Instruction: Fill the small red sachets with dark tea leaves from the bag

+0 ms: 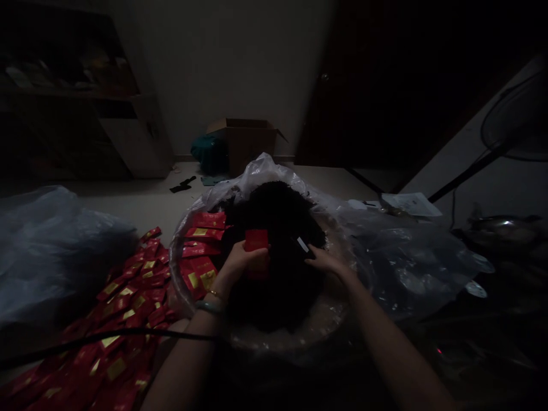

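Observation:
My left hand is closed round a small red packet, held upright over a heap of dark loose material in a round basin lined with clear plastic. My right hand rests on the heap, fingers pinched on a small scoop whose light handle shows. More red packets lie at the basin's left edge. A bracelet sits on my left wrist.
Many red and gold packets are spread on the floor at left, beside a clear plastic bag. A cardboard box stands by the far wall, shelves at left, a fan at right. A black cable crosses the foreground.

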`<state>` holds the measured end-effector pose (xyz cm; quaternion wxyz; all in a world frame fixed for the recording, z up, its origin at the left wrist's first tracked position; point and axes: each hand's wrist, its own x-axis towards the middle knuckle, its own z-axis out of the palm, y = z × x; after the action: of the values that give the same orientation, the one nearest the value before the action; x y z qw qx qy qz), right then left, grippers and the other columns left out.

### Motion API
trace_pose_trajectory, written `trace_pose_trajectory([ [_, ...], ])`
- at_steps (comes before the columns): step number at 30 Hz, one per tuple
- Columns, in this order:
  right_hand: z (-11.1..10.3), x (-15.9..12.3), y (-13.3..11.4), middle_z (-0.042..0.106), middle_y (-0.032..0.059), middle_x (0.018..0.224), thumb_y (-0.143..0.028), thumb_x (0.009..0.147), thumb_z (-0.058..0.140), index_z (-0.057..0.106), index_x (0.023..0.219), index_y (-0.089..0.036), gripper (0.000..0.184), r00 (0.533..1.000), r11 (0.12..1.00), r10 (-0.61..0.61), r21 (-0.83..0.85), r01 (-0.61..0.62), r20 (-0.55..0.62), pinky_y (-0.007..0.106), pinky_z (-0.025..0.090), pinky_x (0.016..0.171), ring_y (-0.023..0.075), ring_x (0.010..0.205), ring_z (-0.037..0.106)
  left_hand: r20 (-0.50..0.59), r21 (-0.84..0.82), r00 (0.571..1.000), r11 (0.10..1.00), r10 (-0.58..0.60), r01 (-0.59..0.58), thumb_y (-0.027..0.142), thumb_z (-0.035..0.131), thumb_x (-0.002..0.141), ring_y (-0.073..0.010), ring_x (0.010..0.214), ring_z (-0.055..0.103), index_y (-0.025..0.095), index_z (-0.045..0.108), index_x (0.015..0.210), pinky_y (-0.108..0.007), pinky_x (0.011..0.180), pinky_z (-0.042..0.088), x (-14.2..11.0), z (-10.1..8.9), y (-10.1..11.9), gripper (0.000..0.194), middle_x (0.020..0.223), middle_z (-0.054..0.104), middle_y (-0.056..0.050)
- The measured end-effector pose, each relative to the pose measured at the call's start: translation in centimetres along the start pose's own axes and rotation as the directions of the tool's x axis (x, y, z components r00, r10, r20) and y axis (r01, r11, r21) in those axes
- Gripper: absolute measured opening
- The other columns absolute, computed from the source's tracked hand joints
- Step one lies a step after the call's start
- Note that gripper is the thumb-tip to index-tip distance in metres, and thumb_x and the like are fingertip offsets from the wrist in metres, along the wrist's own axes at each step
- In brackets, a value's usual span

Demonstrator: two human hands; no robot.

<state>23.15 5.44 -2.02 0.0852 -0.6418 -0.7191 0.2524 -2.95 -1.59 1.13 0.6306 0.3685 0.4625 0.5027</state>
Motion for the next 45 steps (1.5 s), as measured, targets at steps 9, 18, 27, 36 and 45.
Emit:
trace_pose_trajectory([
  [9,1.4,1.0,-0.7,0.057,0.0206,0.119,-0.027,0.072,0.065,0.052,0.125,-0.007,0.058,0.994,0.998,0.052,-0.021,-0.054,-0.101,0.032,0.045,0.086,0.0276,0.103,0.060,0.039,0.089,0.999,0.996,0.003,-0.006,0.033,0.085,0.048,-0.0157,0.059,0.064,0.010,0.069,0.082,-0.027,0.059,0.050,-0.3,0.3,0.0,0.044,0.072,0.071,-0.006],
  [18,-2.1,-1.9,-5.9,0.062,0.0084,0.122,-0.047,0.084,0.053,0.059,0.121,-0.022,0.046,0.941,0.896,-0.321,0.287,0.338,-0.108,0.043,0.041,0.097,0.0267,0.113,0.057,0.027,0.183,0.999,0.982,0.036,-0.040,0.028,0.083,0.049,-0.0142,0.059,0.061,0.011,0.069,0.078,-0.024,0.058,0.047,0.2,0.1,-0.7,0.037,0.069,0.070,-0.003],
  [27,-3.3,-3.4,-9.9,0.068,0.0052,0.110,-0.047,0.083,0.056,0.062,0.116,-0.025,0.040,0.860,0.851,-0.507,0.187,0.491,0.053,0.035,0.046,0.082,0.0252,0.098,0.063,0.105,0.190,0.994,0.981,0.031,-0.051,0.025,0.081,0.051,-0.0141,0.058,0.060,0.011,0.070,0.076,-0.024,0.057,0.045,-0.2,0.5,-0.4,0.031,0.065,0.068,-0.002],
  [36,-2.6,-3.9,-11.1,0.070,0.0055,0.094,-0.031,0.088,0.052,0.065,0.100,-0.019,0.021,0.856,0.857,-0.511,-0.030,0.514,0.083,0.026,0.041,0.068,0.0185,0.080,0.063,0.117,0.225,0.992,0.972,0.039,-0.064,0.024,0.080,0.051,-0.0144,0.065,0.061,0.010,0.071,0.080,-0.024,0.063,0.047,0.2,0.4,-0.9,0.033,0.072,0.070,-0.003],
  [45,-2.5,-4.4,-11.0,0.069,0.0059,0.088,-0.034,0.088,0.052,0.064,0.097,-0.018,0.022,0.871,0.873,-0.487,-0.002,0.488,0.072,0.026,0.040,0.066,0.0186,0.077,0.063,0.105,0.248,0.994,0.969,-0.023,-0.004,0.023,0.079,0.052,-0.0099,0.056,0.055,0.011,0.067,0.068,-0.021,0.056,0.043,-0.6,0.8,0.0,0.024,0.061,0.064,0.002],
])
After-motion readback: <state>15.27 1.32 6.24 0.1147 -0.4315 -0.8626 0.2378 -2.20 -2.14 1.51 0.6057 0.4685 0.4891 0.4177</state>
